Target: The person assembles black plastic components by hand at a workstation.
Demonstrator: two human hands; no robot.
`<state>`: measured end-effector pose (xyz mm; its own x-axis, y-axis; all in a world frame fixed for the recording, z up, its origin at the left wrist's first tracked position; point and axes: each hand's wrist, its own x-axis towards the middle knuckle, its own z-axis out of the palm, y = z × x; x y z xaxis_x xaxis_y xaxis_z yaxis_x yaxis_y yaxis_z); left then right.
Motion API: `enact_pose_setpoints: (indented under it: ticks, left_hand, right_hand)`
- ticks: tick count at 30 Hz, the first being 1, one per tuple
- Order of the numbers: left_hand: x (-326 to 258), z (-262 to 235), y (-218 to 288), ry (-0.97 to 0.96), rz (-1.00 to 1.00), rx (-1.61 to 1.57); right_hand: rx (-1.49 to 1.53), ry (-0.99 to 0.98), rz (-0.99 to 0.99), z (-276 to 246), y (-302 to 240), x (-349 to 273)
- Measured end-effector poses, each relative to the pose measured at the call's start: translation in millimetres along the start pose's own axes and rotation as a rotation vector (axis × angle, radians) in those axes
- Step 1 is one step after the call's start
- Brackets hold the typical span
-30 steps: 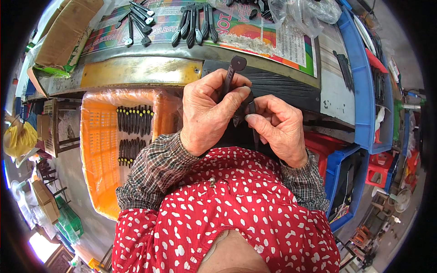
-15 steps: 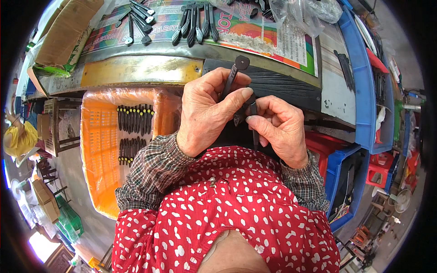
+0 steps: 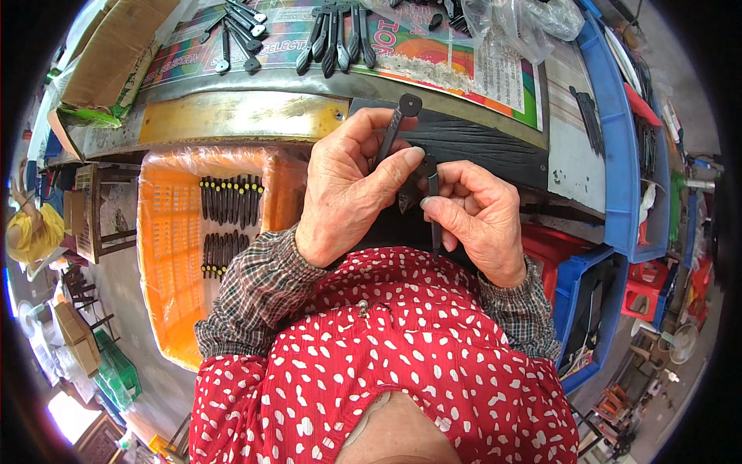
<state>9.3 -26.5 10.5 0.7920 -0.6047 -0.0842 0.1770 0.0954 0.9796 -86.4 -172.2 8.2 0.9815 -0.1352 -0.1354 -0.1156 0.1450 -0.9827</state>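
My left hand [image 3: 340, 189] pinches a slim black strip with a rounded, holed head [image 3: 410, 105], which sticks up above the fingers. In my right hand [image 3: 485, 220], thumb and fingers are closed on a narrow black piece with a round top [image 3: 434, 197], its tapered end pointing down. The two hands are close together in front of the bench edge, over my lap. Between them, below the left thumb, a dark pointed tip [image 3: 406, 203] shows; the fingers hide what it joins.
An orange plastic-lined crate [image 3: 166, 255] at the left holds rows of black pieces with yellow dots. On the bench lie several black handle-shaped parts [image 3: 336, 42], more black parts with grey ends [image 3: 239, 39], and clear bags [image 3: 525, 27]. Blue bins [image 3: 622, 185] stand at the right.
The right hand's piece has moved slightly away from the left thumb, so its round top shows more plainly. The left hand has shifted slightly left, still holding its strip.
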Motion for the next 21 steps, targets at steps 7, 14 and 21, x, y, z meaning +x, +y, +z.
enact_pose_setpoints:
  ticks: [7,14,21]
  left_hand:
    - [-11,-10,0,0.002,-0.023,-0.047]
    - [-22,-7,-8,0.025,0.034,0.046]
    - [-27,-3,-16,0.053,0.072,0.069]
  right_hand:
    - [0.005,0.055,-0.011,0,1,1]
    - [0.008,0.052,-0.062,0,3,1]
    - [-0.028,0.048,-0.076,1,5,0]
